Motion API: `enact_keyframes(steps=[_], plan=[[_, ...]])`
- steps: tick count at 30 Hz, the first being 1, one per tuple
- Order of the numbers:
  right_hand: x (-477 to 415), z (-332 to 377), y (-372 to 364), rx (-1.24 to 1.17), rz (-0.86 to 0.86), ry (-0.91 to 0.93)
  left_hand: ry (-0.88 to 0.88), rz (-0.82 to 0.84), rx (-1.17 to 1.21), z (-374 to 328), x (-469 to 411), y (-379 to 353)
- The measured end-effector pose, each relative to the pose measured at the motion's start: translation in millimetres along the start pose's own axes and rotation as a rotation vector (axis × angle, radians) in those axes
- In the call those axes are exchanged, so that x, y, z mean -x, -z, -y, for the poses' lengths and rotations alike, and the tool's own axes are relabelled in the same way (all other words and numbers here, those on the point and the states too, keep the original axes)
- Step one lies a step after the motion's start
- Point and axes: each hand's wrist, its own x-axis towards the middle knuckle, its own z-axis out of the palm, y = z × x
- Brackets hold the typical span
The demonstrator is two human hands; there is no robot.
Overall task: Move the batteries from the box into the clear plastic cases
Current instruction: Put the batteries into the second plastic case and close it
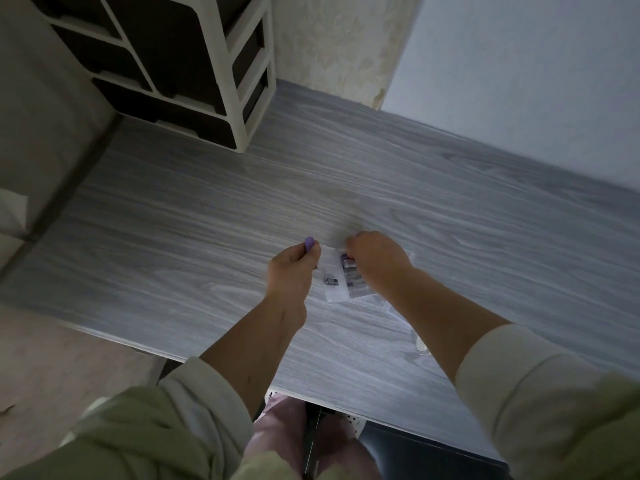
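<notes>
My left hand [293, 268] is closed around a purple battery [309, 242] whose end sticks out above the fingers. Just to its right a clear plastic case [334, 280] lies flat on the grey wood-grain table [194, 216] with dark and grey batteries inside. My right hand [377, 259] rests on the case's right part, its fingertips pinching a purple-tipped battery [345, 258] at the case's far end. The rest of the case and whatever lies to its right is hidden under that hand and forearm. I cannot see a box.
A white shelf unit with dark drawers [180, 64] stands at the table's far left corner. Walls [519, 81] run along the back edge. A small clear piece [420, 344] lies beside my right forearm. The near table edge runs over my lap.
</notes>
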Motion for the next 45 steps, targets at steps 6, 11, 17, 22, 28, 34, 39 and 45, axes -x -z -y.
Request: enact_keyframes(steps=[6, 11, 17, 22, 28, 34, 39, 45], plan=[[0, -2, -4, 0.009, 0.008, -0.006, -0.015, 0.019, -0.008, 4, -1, -3], [-1, -9, -4, -0.277, -0.055, -0.075, -0.073, 0.002, -0.096, 3, -7, -3], [8, -15, 19, -1.209, 0.103, -0.138, -0.148, -0.037, -0.165, -4, -4, -12], [24, -15, 32, -1.387, 0.194, -0.029, -0.176, 0.009, -0.191, -7, 4, -21], [37, -21, 31, -1.505, 0.294, 0.002, -0.157, 0.008, -0.163, -2, 12, -27], [42, -21, 30, -1.337, 0.233, 0.01, -0.167, -0.021, -0.17, 6, 17, -22], [34, -22, 28, -0.616, -0.101, -0.007, -0.18, -0.133, -0.302, 20, 11, -9], [33, -17, 18, -0.233, -0.018, 0.018, 0.009, -0.025, -0.298, 34, 1, -5]])
